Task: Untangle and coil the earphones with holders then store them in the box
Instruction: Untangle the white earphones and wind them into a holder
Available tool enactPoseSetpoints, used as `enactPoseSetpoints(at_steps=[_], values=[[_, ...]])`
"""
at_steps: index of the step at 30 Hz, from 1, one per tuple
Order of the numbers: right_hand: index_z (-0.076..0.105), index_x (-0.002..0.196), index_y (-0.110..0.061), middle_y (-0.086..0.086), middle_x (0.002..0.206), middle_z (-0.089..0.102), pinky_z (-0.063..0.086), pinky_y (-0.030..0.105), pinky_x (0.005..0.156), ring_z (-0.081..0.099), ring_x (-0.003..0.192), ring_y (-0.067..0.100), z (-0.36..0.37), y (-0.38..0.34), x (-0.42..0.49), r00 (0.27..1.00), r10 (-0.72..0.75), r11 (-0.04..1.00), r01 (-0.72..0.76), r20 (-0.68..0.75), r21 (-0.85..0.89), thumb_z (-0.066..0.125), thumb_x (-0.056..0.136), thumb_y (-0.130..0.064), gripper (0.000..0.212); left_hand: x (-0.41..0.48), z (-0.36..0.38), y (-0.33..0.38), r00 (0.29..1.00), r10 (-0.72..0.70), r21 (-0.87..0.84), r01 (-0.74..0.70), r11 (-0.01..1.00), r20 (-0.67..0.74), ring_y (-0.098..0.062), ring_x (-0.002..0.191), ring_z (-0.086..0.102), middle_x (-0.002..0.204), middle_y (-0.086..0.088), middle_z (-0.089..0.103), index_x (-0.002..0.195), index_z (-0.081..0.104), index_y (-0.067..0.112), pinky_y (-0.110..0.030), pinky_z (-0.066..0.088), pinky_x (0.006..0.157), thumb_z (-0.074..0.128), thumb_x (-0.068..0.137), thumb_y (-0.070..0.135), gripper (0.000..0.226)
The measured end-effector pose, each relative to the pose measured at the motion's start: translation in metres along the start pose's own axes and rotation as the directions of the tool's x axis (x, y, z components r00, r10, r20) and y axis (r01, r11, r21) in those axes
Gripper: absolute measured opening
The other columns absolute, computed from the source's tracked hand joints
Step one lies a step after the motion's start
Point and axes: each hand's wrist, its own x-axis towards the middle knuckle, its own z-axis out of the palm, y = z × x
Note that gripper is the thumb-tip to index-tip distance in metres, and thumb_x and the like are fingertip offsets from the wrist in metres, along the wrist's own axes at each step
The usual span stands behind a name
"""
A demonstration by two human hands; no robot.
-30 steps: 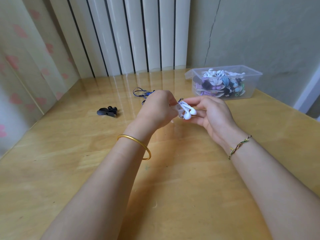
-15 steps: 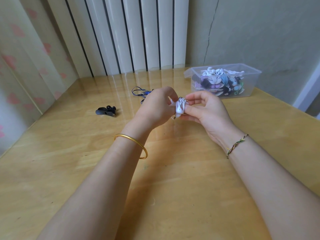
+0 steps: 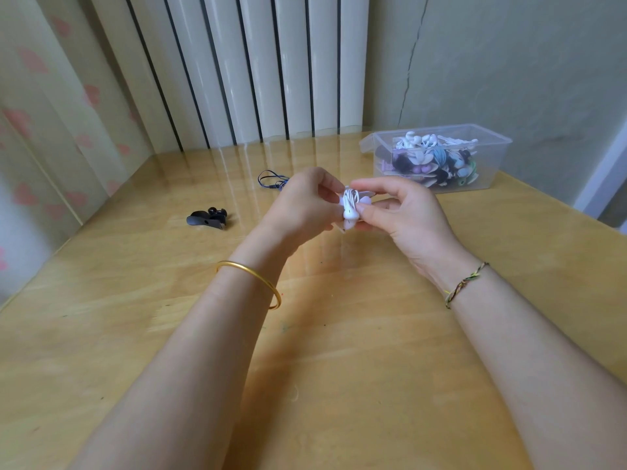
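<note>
White earphones (image 3: 350, 205), wound into a small bundle on a pale holder, sit between both hands above the middle of the wooden table (image 3: 339, 351). My left hand (image 3: 302, 205) pinches the bundle from the left, and my right hand (image 3: 403, 212) grips it from the right with thumb and fingers. A clear plastic box (image 3: 492, 164) at the back right holds several coiled earphones. Blue earphones (image 3: 271, 179) lie tangled on the table just behind my left hand. A black holder with black earbuds (image 3: 207, 219) rests to the left.
White vertical slats (image 3: 258, 69) and a grey wall (image 3: 509, 62) close off the table's far side. A curtain with pink hearts (image 3: 44, 137) hangs along the left edge. The table's right edge runs diagonally past the box.
The white earbuds that stuck out to the right a second ago are now tucked into the bundle. My right fingers have closed over its top and my left hand has shifted a little.
</note>
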Motion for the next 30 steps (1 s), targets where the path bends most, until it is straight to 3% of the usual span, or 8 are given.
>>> enactPoseSetpoints(at_steps=[4, 7, 11, 14, 19, 22, 25, 30], values=[[0.061, 0.095, -0.021, 0.002, 0.085, 0.068, 0.056, 0.025, 0.073, 0.066, 0.075, 0.014, 0.002, 0.000, 0.000, 1.000, 0.003, 0.998, -0.004, -0.013, -0.064, 0.069, 0.078, 0.003, 0.030, 0.000, -0.003, 0.001, 0.999, -0.040, -0.048, 0.041, 0.998, 0.016, -0.019, 0.069, 0.060, 0.077, -0.011, 0.067, 0.095, 0.064, 0.002, -0.032, 0.052, 0.071, 0.054, 0.079, -0.006, 0.020], [0.057, 0.087, -0.027, -0.002, 0.083, 0.067, 0.055, 0.031, 0.077, 0.065, 0.077, 0.013, 0.002, 0.002, 0.001, 0.998, -0.024, 0.995, 0.018, -0.057, -0.099, 0.074, 0.075, 0.000, 0.033, 0.001, -0.004, 0.001, 0.998, -0.061, -0.158, 0.064, 0.985, 0.024, -0.025, 0.080, 0.060, 0.092, -0.023, 0.069, 0.090, 0.066, 0.001, -0.043, 0.052, 0.084, 0.047, 0.083, -0.003, 0.021], [0.058, 0.088, -0.026, 0.012, 0.084, 0.068, 0.054, 0.036, 0.081, 0.063, 0.077, 0.018, 0.001, 0.004, 0.002, 0.997, -0.023, 0.991, 0.013, -0.073, -0.131, 0.074, 0.074, -0.001, 0.033, 0.002, -0.001, -0.002, 0.999, -0.004, -0.171, 0.012, 0.985, 0.050, -0.028, 0.081, 0.063, 0.097, -0.025, 0.069, 0.099, 0.066, -0.003, -0.047, 0.051, 0.088, 0.057, 0.092, 0.011, 0.018], [0.061, 0.092, -0.024, 0.019, 0.093, 0.069, 0.055, 0.039, 0.084, 0.065, 0.089, 0.029, 0.001, 0.005, 0.003, 0.996, -0.013, 0.990, 0.001, -0.089, -0.143, 0.072, 0.073, 0.000, 0.032, 0.003, -0.001, -0.006, 0.998, 0.004, -0.184, 0.008, 0.983, 0.066, -0.036, 0.093, 0.065, 0.102, -0.022, 0.069, 0.104, 0.067, -0.002, -0.046, 0.050, 0.092, 0.061, 0.090, 0.008, 0.018], [0.061, 0.092, -0.020, 0.010, 0.097, 0.068, 0.055, 0.046, 0.081, 0.066, 0.090, 0.029, 0.001, 0.008, 0.004, 0.990, -0.040, 0.987, 0.019, -0.132, -0.157, 0.070, 0.075, -0.003, 0.025, 0.001, 0.002, -0.007, 0.994, 0.007, -0.308, 0.026, 0.951, 0.107, -0.025, 0.082, 0.063, 0.104, -0.026, 0.067, 0.109, 0.064, -0.006, -0.034, 0.051, 0.084, 0.055, 0.089, -0.005, 0.021], [0.058, 0.088, -0.021, 0.012, 0.095, 0.067, 0.057, 0.044, 0.077, 0.067, 0.086, 0.030, 0.003, 0.009, 0.005, 0.980, -0.049, 0.987, 0.017, -0.194, -0.162, 0.070, 0.076, -0.002, 0.025, 0.000, 0.007, -0.006, 0.991, -0.046, -0.300, 0.083, 0.950, 0.126, -0.021, 0.087, 0.063, 0.108, -0.018, 0.069, 0.113, 0.066, 0.006, -0.036, 0.051, 0.089, 0.053, 0.094, 0.004, 0.023], [0.055, 0.081, -0.023, 0.006, 0.086, 0.064, 0.057, 0.046, 0.071, 0.068, 0.077, 0.029, 0.004, 0.010, 0.007, 0.961, -0.050, 0.987, 0.006, -0.270, -0.162, 0.072, 0.075, -0.004, 0.026, 0.000, 0.014, -0.006, 0.981, -0.100, -0.315, 0.149, 0.937, 0.166, -0.019, 0.088, 0.061, 0.100, -0.010, 0.067, 0.113, 0.067, 0.019, -0.034, 0.053, 0.084, 0.047, 0.099, 0.015, 0.025], [0.055, 0.082, -0.020, 0.000, 0.076, 0.060, 0.058, 0.044, 0.067, 0.067, 0.074, 0.028, -0.001, 0.010, 0.006, 0.941, -0.055, 0.982, -0.010, -0.334, -0.190, 0.077, 0.074, -0.018, 0.024, -0.001, 0.022, -0.005, 0.982, -0.055, -0.361, 0.118, 0.925, 0.180, -0.020, 0.092, 0.060, 0.106, -0.011, 0.064, 0.121, 0.062, 0.015, -0.035, 0.052, 0.089, 0.044, 0.100, 0.019, 0.028]])
